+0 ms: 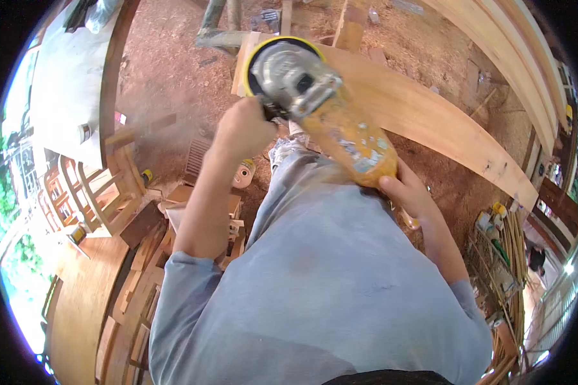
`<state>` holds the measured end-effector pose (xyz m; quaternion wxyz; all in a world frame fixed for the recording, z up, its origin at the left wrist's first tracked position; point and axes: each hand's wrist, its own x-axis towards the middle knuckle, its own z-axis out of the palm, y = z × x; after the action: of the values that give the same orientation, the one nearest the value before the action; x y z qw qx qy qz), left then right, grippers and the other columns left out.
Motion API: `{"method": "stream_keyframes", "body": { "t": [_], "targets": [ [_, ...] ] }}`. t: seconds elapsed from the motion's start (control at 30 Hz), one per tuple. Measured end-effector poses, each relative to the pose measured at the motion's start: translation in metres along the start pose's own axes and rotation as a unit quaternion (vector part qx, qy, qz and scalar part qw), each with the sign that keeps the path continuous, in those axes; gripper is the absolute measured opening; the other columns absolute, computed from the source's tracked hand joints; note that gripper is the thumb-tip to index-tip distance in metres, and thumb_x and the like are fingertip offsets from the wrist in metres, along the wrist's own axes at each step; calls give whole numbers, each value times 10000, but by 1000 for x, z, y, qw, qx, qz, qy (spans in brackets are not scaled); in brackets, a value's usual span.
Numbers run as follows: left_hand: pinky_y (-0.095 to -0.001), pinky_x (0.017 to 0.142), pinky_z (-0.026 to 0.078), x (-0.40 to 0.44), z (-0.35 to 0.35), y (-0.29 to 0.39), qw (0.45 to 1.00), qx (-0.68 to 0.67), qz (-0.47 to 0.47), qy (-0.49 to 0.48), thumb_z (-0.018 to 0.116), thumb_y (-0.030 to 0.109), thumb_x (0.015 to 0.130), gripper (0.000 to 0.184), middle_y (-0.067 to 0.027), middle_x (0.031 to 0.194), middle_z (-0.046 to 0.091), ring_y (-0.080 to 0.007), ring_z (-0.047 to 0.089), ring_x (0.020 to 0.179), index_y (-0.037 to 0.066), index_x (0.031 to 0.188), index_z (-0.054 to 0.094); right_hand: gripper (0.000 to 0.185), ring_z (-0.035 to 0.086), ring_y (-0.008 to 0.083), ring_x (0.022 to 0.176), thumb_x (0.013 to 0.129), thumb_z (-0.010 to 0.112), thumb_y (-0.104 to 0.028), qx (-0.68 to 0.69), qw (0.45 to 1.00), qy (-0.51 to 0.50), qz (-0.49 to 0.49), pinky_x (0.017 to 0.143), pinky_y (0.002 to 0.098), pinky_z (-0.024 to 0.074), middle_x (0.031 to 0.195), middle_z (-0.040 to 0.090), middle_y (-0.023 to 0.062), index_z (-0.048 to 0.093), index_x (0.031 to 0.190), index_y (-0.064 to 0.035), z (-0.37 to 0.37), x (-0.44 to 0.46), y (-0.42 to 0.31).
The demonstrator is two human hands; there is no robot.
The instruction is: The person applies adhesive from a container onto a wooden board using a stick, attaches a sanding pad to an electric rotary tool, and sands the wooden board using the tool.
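Observation:
An angle grinder [350,131] with a worn orange body and a yellow-rimmed round disc lies across the front of me, its metal head pointing away. My left hand [244,128] is closed around the dark side handle by the head. At the rear of the body, my right hand [408,190] grips the casing, with some fingers hidden beneath it. Under the disc is the left end of a long, curved wooden board [424,109], which tapers off to the right. Whether the disc touches the wood cannot be made out.
Sawdust [167,58] covers the ground. At left stand a pale tabletop [77,70] and a slatted wooden frame [87,192]. Stacked wood pieces [131,295] lie lower left, long curved planks [507,51] upper right, and a wire basket [491,256] with thin sticks at right.

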<state>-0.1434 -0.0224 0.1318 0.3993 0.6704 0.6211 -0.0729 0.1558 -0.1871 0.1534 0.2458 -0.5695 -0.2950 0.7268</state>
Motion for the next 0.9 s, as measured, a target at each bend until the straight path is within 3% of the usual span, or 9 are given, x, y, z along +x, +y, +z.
{"method": "stream_keyframes", "body": {
  "t": [0.17,0.3,0.37,0.6,0.7,0.8,0.9],
  "targets": [
    [-475,837,523,-12,24,68,998,30,32,-40,638,175,700,289,-269,942,675,-408,659,942,-16,911,683,713,454,229,1287,881,635,-272,120,988,97,22,1100,355,329,1393,483,154,337,1438,59,-36,-47,37],
    [-469,799,543,-17,46,101,995,30,89,-33,649,176,693,258,-238,903,688,-382,679,890,2,879,691,658,462,232,1276,907,593,-238,82,993,82,0,1091,356,337,1394,479,157,337,1437,56,-66,-74,77],
    [-458,793,553,-13,59,113,990,38,137,-25,654,173,712,254,-222,915,697,-366,688,893,7,898,704,593,480,233,1248,938,545,-224,102,986,133,14,1054,362,375,1358,500,154,349,1425,51,-66,-89,85],
    [-441,786,561,-6,72,156,974,57,195,-104,608,127,784,217,-194,942,706,-338,698,900,26,954,697,528,554,238,1122,980,504,-283,131,966,218,48,946,366,457,1265,545,140,385,1391,26,-75,-124,113],
    [-445,784,560,-6,80,151,973,45,214,-76,619,134,775,221,-197,930,704,-341,697,897,27,953,697,541,569,242,1101,983,510,-319,130,969,206,50,930,365,467,1272,540,141,388,1389,18,-75,-125,119],
    [-446,779,559,-10,71,137,980,35,184,-64,624,137,759,239,-200,905,703,-346,695,891,18,955,692,565,552,239,1133,978,529,-347,156,970,185,-8,954,374,452,1282,538,136,390,1387,17,-64,-112,114],
    [-454,767,553,-14,44,105,989,33,136,-38,633,154,739,240,-210,884,698,-365,690,866,13,925,691,610,520,231,1190,961,566,-371,63,980,187,-21,1004,366,418,1318,528,132,391,1399,14,-57,-83,104]
  ]
}}
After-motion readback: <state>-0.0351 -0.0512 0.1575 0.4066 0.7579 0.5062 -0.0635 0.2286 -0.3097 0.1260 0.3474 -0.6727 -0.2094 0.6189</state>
